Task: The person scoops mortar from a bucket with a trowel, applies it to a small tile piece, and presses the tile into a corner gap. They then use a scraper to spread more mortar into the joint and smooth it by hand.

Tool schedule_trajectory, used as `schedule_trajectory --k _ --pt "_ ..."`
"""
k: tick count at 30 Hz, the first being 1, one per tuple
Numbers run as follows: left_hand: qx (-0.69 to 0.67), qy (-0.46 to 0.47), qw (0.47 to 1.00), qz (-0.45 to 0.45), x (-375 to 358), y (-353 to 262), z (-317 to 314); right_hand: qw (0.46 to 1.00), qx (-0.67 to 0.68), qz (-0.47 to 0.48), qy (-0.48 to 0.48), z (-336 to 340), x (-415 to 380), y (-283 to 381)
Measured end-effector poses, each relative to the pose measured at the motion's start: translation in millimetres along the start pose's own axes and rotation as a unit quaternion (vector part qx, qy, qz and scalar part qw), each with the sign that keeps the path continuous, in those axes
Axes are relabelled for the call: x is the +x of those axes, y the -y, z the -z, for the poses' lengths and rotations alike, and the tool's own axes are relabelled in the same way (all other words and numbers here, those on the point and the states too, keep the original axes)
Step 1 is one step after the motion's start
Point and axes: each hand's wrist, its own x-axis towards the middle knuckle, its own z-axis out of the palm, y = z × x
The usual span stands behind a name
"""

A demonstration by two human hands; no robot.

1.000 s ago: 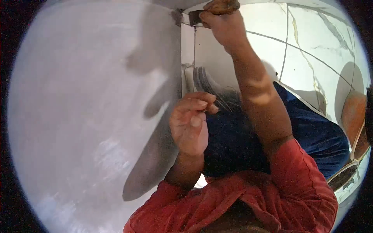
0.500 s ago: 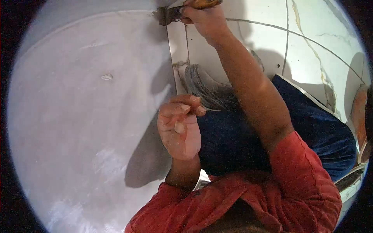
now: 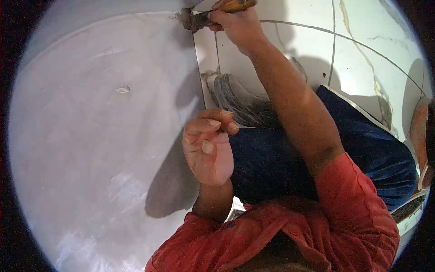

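At the top of the view my right hand point(image 3: 236, 28) is closed round the wooden handle of a brush-like tool point(image 3: 234, 5). The tool's dark, clumpy end point(image 3: 189, 20) touches the corner where the pale wall surface point(image 3: 104, 122) meets the tiles. Lower down, beside that surface, my left hand point(image 3: 209, 147) is raised with loosely curled fingers, the thumb apart from them and nothing visible between them.
White veined floor tiles point(image 3: 308, 43) with dark joints lie at the upper right. A grey, dusty shoe or sock point(image 3: 240, 102) and dark blue trousers point(image 3: 272, 158) are below my right forearm. A small mark point(image 3: 123, 89) shows on the pale surface.
My right hand and the tool have shifted slightly left and down, the dark end now further over the corner. My left hand has barely moved.
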Motion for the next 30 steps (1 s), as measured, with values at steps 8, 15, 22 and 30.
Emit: schedule_trajectory --k 8,15,22,30 --pt "0.004 -0.006 1.0 0.002 -1.2 -0.2 -0.3 0.998 0.062 -0.007 0.027 -0.3 13.9 -17.6" --pt "0.006 -0.015 1.0 0.011 -0.1 -2.2 -3.6 0.996 0.057 -0.061 -0.001 -1.4 0.0 11.7" --pt "0.008 -0.028 0.999 0.018 -0.7 -5.0 -4.5 0.996 -0.071 -0.027 0.041 6.9 10.3 -1.2" --pt "-0.001 -0.007 1.0 0.017 0.8 -4.4 -0.5 0.996 -0.088 0.031 0.014 3.0 16.3 -2.4"
